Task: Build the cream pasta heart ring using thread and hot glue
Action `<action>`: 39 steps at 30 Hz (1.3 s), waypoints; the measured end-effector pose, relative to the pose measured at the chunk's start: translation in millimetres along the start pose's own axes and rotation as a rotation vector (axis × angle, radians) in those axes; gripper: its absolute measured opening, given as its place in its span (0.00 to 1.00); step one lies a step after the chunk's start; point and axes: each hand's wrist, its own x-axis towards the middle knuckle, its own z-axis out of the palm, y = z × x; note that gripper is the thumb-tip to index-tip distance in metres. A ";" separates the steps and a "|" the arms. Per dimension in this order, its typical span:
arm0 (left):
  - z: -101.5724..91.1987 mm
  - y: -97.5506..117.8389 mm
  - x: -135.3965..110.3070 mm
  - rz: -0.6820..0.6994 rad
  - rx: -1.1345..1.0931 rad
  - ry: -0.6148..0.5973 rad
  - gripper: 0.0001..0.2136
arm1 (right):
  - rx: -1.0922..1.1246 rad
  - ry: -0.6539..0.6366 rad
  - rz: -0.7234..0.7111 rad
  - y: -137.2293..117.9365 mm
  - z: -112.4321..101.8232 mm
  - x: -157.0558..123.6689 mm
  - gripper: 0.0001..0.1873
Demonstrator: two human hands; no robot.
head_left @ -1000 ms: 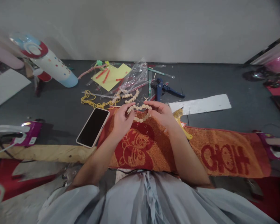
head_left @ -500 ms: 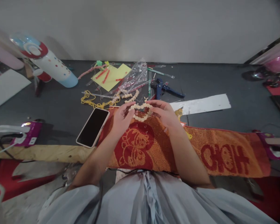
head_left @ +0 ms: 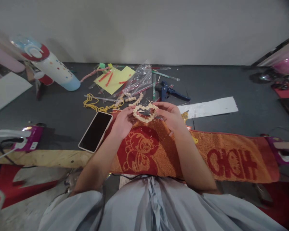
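Between my two hands is a cream beaded ring (head_left: 146, 120), bent into a rough heart shape. My left hand (head_left: 124, 122) pinches its left side, and my right hand (head_left: 169, 114) grips the right side with thumb and fingers. The ring is held just over the upper edge of an orange and red towel (head_left: 144, 147). More cream beaded strands (head_left: 136, 100) lie on the table right behind it, beside a tangle of yellow cord (head_left: 91, 103).
A phone (head_left: 95, 131) lies left of the towel. Behind my hands are blue-handled cutters (head_left: 167, 91), a clear plastic bag (head_left: 142, 77) and yellow paper (head_left: 110, 81). A white strip (head_left: 209, 108) lies to the right; a bottle (head_left: 55, 67) stands back left.
The beaded ring has tilted so that its opening shows more roundly. My left hand has shifted slightly left and down, its fingers now curled more; the right has barely moved.
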 end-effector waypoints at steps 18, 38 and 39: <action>-1.4 -3.0 0.9 -0.015 -0.229 -0.165 0.04 | 0.070 -0.022 0.035 -3.0 1.1 -2.2 0.14; -0.3 -3.2 -1.7 0.015 -0.231 -0.191 0.11 | 0.092 -0.028 0.066 -5.3 1.5 -2.6 0.14; -0.6 -3.5 -1.4 0.017 -0.225 -0.192 0.12 | 0.091 -0.027 0.063 -4.9 1.4 -2.4 0.14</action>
